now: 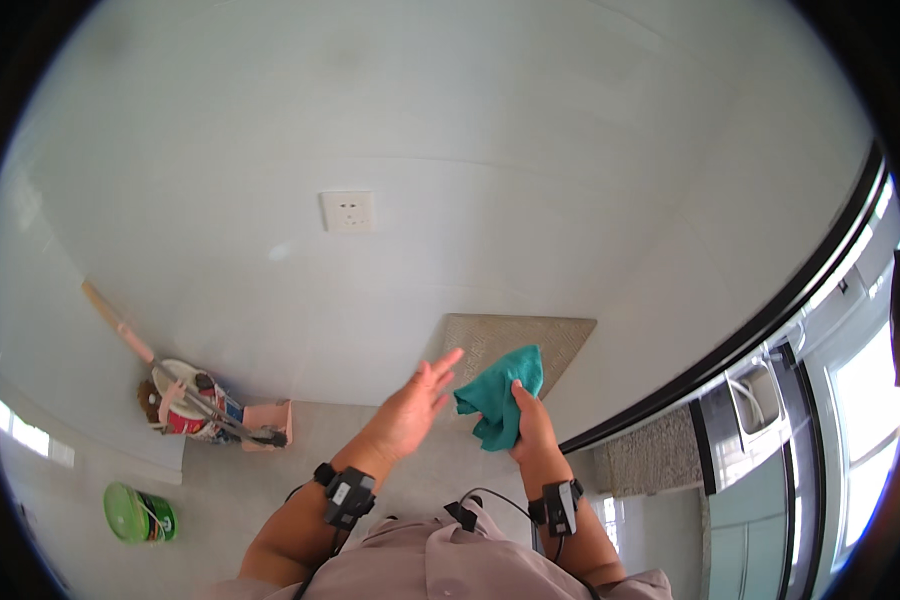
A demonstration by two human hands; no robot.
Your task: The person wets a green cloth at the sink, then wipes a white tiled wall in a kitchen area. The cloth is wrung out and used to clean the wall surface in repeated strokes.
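A folded teal cloth [504, 394] hangs from my right hand [529, 427], whose thumb lies over it. My left hand [418, 405] is just left of the cloth, fingers apart and holding nothing. Both hands are held out in front of my body, above the floor. Behind them a tile [521, 330] with a ridged back leans at the foot of the pale wall [420, 262]. A white wall socket [348, 211] sits higher up, left of the hands. Each forearm wears a black strapped device with a cable.
At the left stand a bucket [187, 427] with tools, a pink dustpan [281, 412] and a long-handled brush [131, 337]. A green lidded bucket [139, 514] is lower left. A dark-framed opening at right shows a sink [754, 397] and a grey mat [649, 454].
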